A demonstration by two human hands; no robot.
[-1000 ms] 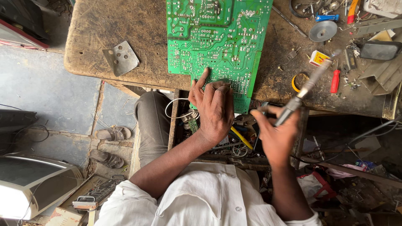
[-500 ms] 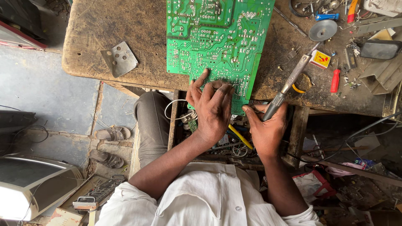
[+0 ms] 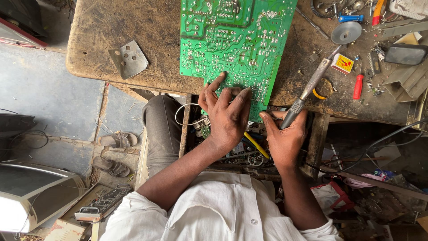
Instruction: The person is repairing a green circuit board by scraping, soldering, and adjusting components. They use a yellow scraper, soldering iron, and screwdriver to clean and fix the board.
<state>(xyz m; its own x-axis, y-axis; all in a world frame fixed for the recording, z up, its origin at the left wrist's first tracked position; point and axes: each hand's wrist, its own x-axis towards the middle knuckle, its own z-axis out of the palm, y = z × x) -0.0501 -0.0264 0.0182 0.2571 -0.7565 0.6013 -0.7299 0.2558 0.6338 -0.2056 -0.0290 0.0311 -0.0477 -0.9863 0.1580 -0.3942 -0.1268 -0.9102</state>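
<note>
left hand spread flat on glossy green circuit board, right hand gripping metal soldering iron, scarred wooden bench

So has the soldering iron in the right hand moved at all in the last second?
Yes. The soldering iron in the right hand has swung left, closer to the green circuit board, and its tip now points away from the red screwdriver.

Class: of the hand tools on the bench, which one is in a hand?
The soldering iron, in the right hand; the red screwdriver lies untouched.
</note>
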